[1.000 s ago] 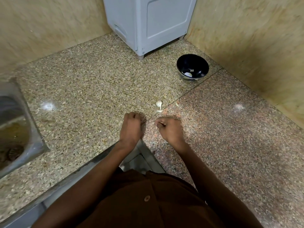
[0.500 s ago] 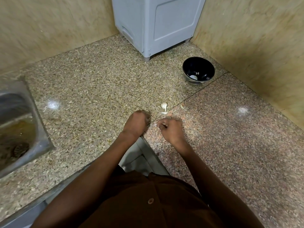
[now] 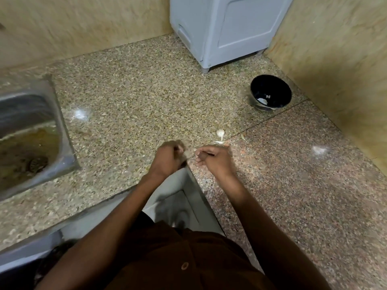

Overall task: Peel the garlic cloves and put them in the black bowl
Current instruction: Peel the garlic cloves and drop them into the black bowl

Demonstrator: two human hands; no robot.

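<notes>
The black bowl (image 3: pixel 272 85) stands at the back right of the stone counter, with pale peeled garlic (image 3: pixel 263 100) in its bottom. One unpeeled garlic clove (image 3: pixel 221 133) lies on the counter, a scrap of skin (image 3: pixel 219 142) just below it. My left hand (image 3: pixel 168 159) is curled into a fist near the counter's inner corner, with a pale garlic clove barely showing between its fingers. My right hand (image 3: pixel 214 161) is a short gap to its right; thumb and fingers pinch together on a small bit of garlic skin, mostly hidden.
A steel sink (image 3: pixel 31 130) is set into the counter at the left. A grey cabinet (image 3: pixel 228 28) stands at the back, beside tan walls. The counter edge forms an inner corner (image 3: pixel 188 170) under my wrists.
My hands have drawn slightly apart, and the right hand's fingers have loosened a little. The view has shifted, so the bowl and the loose clove sit further right in the frame.
</notes>
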